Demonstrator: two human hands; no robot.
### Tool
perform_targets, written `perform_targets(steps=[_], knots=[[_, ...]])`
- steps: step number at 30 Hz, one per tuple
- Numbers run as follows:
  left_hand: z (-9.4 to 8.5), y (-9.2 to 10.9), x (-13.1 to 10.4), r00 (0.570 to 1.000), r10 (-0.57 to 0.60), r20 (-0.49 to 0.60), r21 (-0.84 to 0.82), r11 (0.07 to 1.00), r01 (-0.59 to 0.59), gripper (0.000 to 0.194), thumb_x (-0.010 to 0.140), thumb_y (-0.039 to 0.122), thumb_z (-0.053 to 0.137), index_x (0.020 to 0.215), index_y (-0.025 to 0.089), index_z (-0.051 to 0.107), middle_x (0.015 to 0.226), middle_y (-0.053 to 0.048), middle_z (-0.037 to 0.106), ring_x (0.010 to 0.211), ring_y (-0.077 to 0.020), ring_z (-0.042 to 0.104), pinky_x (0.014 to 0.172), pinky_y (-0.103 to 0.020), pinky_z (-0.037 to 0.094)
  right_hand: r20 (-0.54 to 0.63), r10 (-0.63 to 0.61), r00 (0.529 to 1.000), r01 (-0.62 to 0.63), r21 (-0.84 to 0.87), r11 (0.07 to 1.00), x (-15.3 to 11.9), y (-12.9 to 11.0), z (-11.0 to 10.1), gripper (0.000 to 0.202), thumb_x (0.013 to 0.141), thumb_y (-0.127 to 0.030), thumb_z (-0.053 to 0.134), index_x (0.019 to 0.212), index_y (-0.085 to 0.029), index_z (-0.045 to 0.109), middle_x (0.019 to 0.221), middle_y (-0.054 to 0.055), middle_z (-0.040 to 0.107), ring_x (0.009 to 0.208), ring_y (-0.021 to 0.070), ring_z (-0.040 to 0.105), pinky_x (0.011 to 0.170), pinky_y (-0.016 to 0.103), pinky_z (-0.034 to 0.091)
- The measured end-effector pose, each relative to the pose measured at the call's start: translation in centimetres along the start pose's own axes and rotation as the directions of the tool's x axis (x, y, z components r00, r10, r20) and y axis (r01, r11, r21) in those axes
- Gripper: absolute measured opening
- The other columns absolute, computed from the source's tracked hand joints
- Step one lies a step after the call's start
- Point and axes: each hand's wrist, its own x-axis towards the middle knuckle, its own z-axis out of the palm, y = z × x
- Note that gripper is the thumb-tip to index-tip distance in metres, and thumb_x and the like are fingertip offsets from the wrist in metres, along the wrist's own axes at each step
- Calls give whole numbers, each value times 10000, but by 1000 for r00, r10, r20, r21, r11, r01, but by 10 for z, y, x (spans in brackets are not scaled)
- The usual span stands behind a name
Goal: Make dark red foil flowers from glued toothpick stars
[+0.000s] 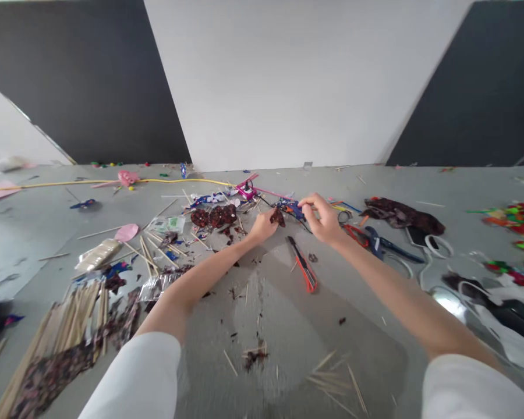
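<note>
My left hand point(264, 227) is closed around a small piece of dark brown-red patterned cloth point(279, 217), whose edge sticks out past the fingers. Close by on the right, my right hand point(324, 220) is raised with thumb and forefinger pinched together; what lies between them is too small to make out. A blue tool with orange parts point(291, 208) lies just behind the two hands, a dark cord near it. On the floor below them rests an orange-and-black utility knife point(304, 269). Left of my left hand sit round dark red cloth pieces point(220, 216).
Wooden sticks point(76, 320) and patterned cloth point(55, 375) spread at the left. A pink power strip point(247, 190) joins a yellow cord point(179, 180) near the wall. Blue-handled cutters point(397, 249), dark cloth point(402, 215) and white cables point(439, 247) lie at the right.
</note>
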Motion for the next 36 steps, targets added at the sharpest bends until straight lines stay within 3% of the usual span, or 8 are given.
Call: perform_targets(steps=[6,9,12,14,17,19,23,36], knots=[[-1,0,1,999,-23,-45,-27,999,22,134,771,75,599,834,147,694,720,-11,652,665,-140,513,666,-241,364,399,-359,844,466,-215,858,-36,-49,-47,161,1032,-177,487,1070,-218,638,906,57,724,840,205,663,812,357,512],[-4,-3,3,992,-72,-103,-51,996,67,101,769,91,599,798,156,671,701,-5,630,664,-142,499,674,-244,365,472,-347,810,500,-249,829,-65,-50,-62,218,1048,-170,452,1034,-218,664,676,-22,655,585,137,558,613,274,402],[-5,-9,5,977,-139,-159,-84,988,127,69,796,132,590,777,166,647,681,3,602,647,-141,489,659,-244,362,546,-154,824,360,-293,886,-94,-65,-67,288,1092,-225,427,978,-201,691,654,-10,655,570,131,554,601,275,362],[-6,-11,6,967,-174,-186,-112,981,155,66,813,164,583,783,171,641,686,3,602,651,-144,502,651,-241,366,636,-14,771,220,-245,944,-112,-92,-67,334,1114,-278,430,939,-187,700,738,24,700,609,136,584,623,284,372],[-6,-13,5,957,-201,-211,-156,973,170,66,813,198,579,779,178,631,674,9,593,643,-145,512,636,-234,367,802,192,565,-123,-147,981,-142,-144,-67,232,1053,-416,611,989,-214,706,898,19,732,808,161,675,756,284,447],[-5,-14,5,955,-208,-209,-189,967,170,85,818,216,569,787,179,639,676,10,604,643,-146,526,639,-229,381,850,255,461,-212,-174,962,-166,-173,-66,396,894,-494,801,1175,-237,692,1111,44,726,988,219,687,856,322,478],[-2,-15,4,952,-227,-204,-225,958,180,100,809,233,577,798,180,661,671,12,602,654,-150,533,635,-223,384,819,365,442,-167,-325,931,-207,-196,-62,710,705,-449,955,1292,-202,642,1278,109,639,1166,321,615,972,421,471],[-3,-9,2,950,-244,-197,-215,956,201,78,805,249,582,761,193,614,674,5,601,644,-152,513,624,-240,365,822,242,515,48,-310,950,-227,-169,-49,223,877,-283,855,910,-208,648,929,-7,663,879,214,627,886,382,397]])
